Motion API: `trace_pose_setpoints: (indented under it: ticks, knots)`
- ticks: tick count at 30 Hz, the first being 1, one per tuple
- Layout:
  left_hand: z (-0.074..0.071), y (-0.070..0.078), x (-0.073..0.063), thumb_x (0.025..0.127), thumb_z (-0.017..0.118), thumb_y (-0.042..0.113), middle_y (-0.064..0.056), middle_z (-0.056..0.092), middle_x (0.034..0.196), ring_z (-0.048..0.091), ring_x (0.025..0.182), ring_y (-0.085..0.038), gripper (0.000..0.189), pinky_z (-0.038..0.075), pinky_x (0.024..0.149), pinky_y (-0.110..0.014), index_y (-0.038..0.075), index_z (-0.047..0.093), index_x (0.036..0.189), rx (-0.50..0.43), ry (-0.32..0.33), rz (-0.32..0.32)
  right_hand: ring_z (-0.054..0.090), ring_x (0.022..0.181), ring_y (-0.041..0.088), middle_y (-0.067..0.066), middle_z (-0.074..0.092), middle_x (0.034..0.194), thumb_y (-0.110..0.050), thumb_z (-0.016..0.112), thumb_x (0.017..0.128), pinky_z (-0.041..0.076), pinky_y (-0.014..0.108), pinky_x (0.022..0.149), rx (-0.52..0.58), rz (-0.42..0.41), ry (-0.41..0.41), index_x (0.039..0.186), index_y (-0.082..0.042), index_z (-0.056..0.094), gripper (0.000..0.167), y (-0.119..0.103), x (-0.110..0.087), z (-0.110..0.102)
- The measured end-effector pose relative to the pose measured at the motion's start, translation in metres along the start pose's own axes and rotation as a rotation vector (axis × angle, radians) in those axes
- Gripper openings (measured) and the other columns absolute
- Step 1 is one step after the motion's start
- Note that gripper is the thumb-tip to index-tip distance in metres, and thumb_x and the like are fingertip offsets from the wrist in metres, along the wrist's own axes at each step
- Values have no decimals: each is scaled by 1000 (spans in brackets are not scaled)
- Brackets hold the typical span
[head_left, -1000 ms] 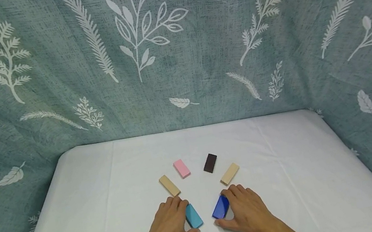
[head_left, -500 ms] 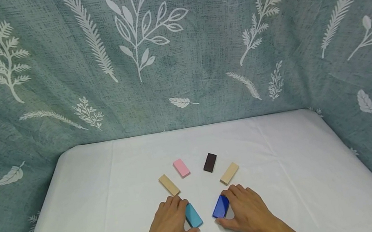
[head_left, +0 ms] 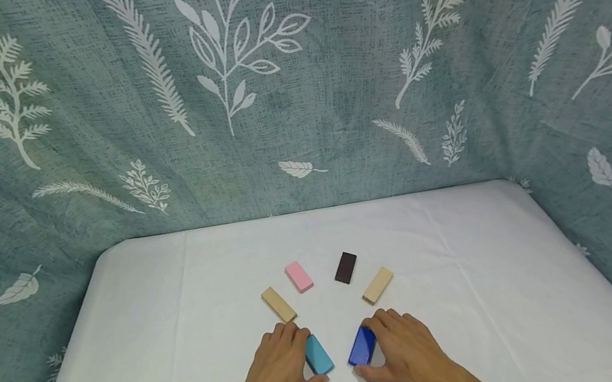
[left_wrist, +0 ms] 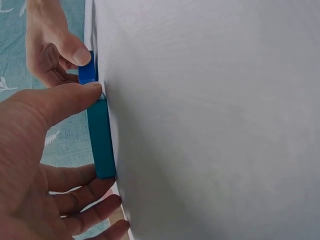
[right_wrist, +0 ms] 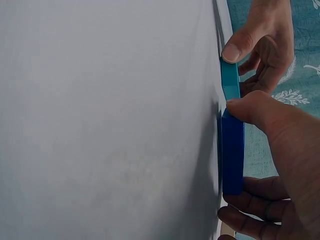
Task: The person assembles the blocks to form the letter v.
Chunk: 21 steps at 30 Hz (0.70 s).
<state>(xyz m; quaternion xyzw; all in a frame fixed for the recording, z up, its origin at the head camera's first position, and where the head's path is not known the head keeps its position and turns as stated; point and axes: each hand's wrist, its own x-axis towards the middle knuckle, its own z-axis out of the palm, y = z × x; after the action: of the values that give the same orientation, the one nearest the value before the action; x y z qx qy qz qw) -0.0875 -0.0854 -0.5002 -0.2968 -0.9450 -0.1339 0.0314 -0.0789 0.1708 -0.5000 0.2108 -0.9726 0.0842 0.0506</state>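
My left hand [head_left: 277, 375] pinches a teal rectangular block [head_left: 318, 355] lengthwise, thumb at its near end and fingers at its far end. The left wrist view shows the same teal block [left_wrist: 101, 142] between thumb and fingers, low along the white cloth. Opposite it, my right hand [head_left: 409, 351] holds a dark blue block [head_left: 361, 347] by its two ends in the same way. In the right wrist view the blue block [right_wrist: 233, 155] spans from thumb to fingers. Both blocks slant toward each other at their near ends, with a narrow gap between them.
Beyond the hands lie two tan blocks, one on the left [head_left: 279, 305] and one on the right [head_left: 377, 285]. Farther back are a pink block [head_left: 299, 277] and a dark brown block [head_left: 346, 268]. A white cloth [head_left: 186, 348] covers the table; a leaf-patterned green curtain [head_left: 335, 76] hangs behind.
My right hand has shifted slightly toward me and to the left, bringing the blue block with it. The left hand and the teal block stay where they were.
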Motion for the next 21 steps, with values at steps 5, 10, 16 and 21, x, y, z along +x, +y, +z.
trace_pose_setpoints:
  ticks: [5,10,16,21]
  knots:
    - [1,0,-1,77,82,54,-6,59,108,55,104,-23,69,49,88,-41,3,64,121,-1,-1,-1,56,94,13,-4,61,102,-64,77,74,51,39,84,-2,-6,-3,115,-13,67,67,-3,-2,1]
    - [1,0,-2,77,82,53,-5,59,108,55,104,-22,69,49,89,-41,3,64,121,-9,-1,0,57,95,13,-4,61,103,-67,75,75,52,39,84,-13,-17,-8,115,-13,67,67,-6,-4,1]
    - [2,0,-2,78,82,53,-4,58,107,54,103,-22,68,48,88,-40,4,64,121,-3,0,0,59,98,16,-3,61,104,-68,74,76,52,43,86,-5,-25,-32,116,-12,68,70,-11,-6,-1]
    - [2,0,-3,77,82,54,-4,58,107,55,103,-22,68,49,89,-41,4,64,120,13,12,7,61,106,24,0,62,110,-68,74,76,50,49,94,19,4,-120,119,-11,67,72,-16,-8,-4]
